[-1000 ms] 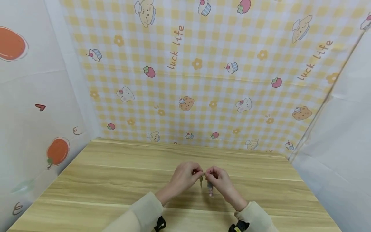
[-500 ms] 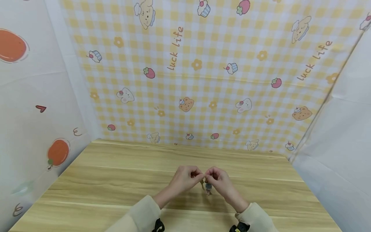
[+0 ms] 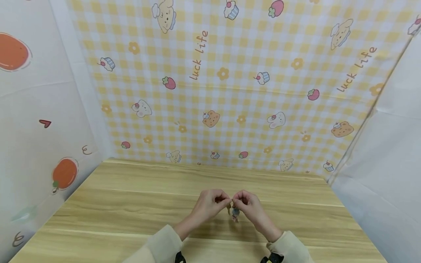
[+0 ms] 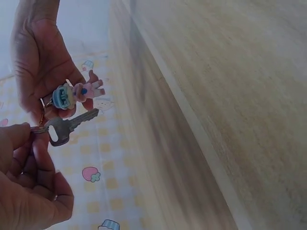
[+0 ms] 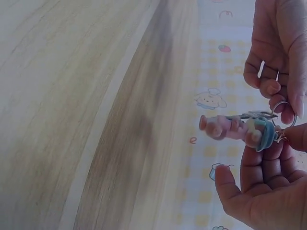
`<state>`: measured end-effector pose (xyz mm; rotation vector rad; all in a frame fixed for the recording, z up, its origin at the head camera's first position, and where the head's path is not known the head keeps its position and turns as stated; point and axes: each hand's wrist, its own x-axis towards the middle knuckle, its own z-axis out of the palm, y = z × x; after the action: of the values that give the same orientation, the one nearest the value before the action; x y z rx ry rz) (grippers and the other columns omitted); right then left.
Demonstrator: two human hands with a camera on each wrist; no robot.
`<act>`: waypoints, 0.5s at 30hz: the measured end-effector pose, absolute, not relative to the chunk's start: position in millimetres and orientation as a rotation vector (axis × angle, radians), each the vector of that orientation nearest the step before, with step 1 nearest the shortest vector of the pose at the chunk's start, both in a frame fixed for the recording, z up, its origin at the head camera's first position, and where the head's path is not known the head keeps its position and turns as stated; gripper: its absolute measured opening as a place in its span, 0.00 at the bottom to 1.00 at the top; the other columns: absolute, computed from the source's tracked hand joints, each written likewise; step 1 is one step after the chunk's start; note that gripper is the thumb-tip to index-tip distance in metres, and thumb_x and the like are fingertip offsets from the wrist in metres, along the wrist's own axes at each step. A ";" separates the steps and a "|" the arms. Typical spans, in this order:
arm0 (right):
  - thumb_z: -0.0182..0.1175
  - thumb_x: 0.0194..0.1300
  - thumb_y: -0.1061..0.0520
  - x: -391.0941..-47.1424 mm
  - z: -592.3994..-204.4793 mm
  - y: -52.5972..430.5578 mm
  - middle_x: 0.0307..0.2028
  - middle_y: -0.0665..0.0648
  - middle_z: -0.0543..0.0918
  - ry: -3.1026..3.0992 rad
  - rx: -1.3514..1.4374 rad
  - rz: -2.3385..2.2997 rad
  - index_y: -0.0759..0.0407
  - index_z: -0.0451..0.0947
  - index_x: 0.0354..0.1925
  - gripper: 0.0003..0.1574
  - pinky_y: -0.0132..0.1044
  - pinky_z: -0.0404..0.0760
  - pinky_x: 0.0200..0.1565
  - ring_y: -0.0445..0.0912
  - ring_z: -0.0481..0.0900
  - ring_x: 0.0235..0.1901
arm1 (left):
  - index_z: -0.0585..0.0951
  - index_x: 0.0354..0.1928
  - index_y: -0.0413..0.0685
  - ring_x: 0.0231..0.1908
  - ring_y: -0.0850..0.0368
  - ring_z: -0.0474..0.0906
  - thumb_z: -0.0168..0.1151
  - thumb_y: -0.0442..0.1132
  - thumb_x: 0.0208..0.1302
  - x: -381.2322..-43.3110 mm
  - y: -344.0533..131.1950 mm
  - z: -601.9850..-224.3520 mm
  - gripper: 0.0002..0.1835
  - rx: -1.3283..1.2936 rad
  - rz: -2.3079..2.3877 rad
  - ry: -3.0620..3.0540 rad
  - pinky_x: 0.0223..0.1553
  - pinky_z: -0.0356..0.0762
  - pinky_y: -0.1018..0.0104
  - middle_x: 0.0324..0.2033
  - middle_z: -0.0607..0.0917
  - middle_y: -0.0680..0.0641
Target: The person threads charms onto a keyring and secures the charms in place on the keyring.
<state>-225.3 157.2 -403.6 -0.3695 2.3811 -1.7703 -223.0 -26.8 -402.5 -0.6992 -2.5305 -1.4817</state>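
Observation:
Over the table, my left hand [image 3: 210,203] pinches a metal key ring [image 5: 293,115] between thumb and forefinger. A silver key [image 4: 62,130] hangs from that ring, its toothed blade pointing outward in the left wrist view. Close beside it, my right hand [image 3: 250,206] pinches the short chain [image 5: 281,137] of a figurine keychain. The figurine charm [image 5: 237,130] has a pink body and a blue hat, and it dangles below the right fingertips. Both hands' fingertips nearly meet. Whether the ring's coil is parted is too small to tell.
The wood-grain tabletop [image 3: 138,204] spreads around both hands. Behind it hangs a yellow checked cloth [image 3: 243,98] with cartoon prints. White sheets [image 3: 388,153] close off the sides.
The hands have stayed nearly in place, drawing slightly closer together. The dangling figurine charm has shifted a little left, towards the key.

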 end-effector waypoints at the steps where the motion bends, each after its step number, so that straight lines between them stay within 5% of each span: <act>1: 0.54 0.70 0.61 -225.2 -404.0 157.5 0.29 0.50 0.77 2.381 -0.383 -1.768 0.73 0.73 0.41 0.12 0.30 0.75 0.37 0.36 0.73 0.29 | 0.86 0.32 0.43 0.25 0.73 0.71 0.64 0.38 0.65 -223.0 -27.2 -402.4 0.07 -0.709 -1.489 -2.540 0.27 0.72 0.76 0.28 0.88 0.47; 15: 0.56 0.69 0.64 -225.2 -404.1 154.6 0.30 0.57 0.80 2.496 -0.452 -1.699 0.71 0.75 0.37 0.07 0.27 0.73 0.33 0.35 0.72 0.26 | 0.85 0.30 0.43 0.24 0.72 0.71 0.64 0.39 0.65 -222.6 -27.7 -401.2 0.08 -0.666 -1.500 -2.585 0.27 0.72 0.76 0.28 0.87 0.47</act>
<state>-225.2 154.6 -404.1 -0.4524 2.4962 -1.6989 -222.6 -27.7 -401.2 -0.6663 -2.5849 -1.4999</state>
